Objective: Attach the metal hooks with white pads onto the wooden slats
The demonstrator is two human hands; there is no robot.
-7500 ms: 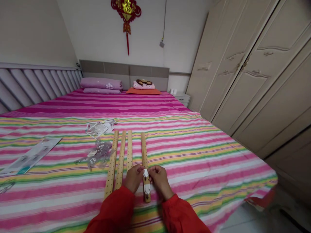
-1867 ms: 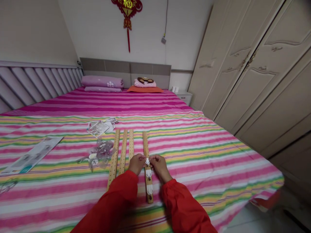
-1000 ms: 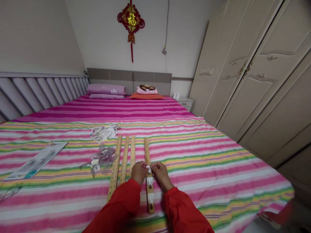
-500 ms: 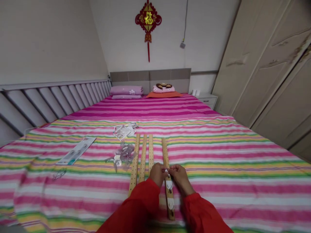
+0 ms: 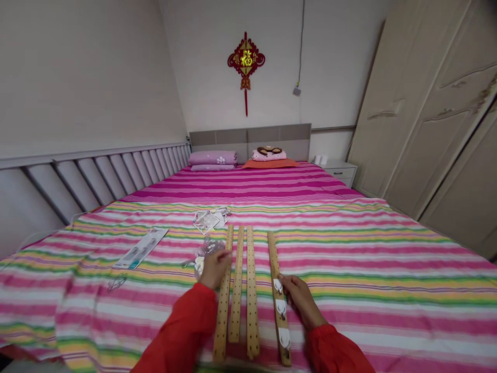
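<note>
A wooden strip lies lengthwise in front of me, with three white hooks in a row along its near half. My right hand is closed at the strip's right edge, its fingertips on the farthest white hook. My left hand is over the leftmost of three perforated wooden strips, fingers pinched together; whether something small is in them cannot be made out. Just behind and left of it lies a crumpled clear plastic bag with white pieces, partly hidden by the hand.
On the striped bedspread lie a flat hook package, a small tangle of thin clear material and a pile of opened packaging. Folded bedding rests by the headboard. A rail runs along the left.
My left hand has left the hook and moved left toward the plastic bag. My right hand stays at the strip, where the third hook now shows. The view has tilted up slightly.
</note>
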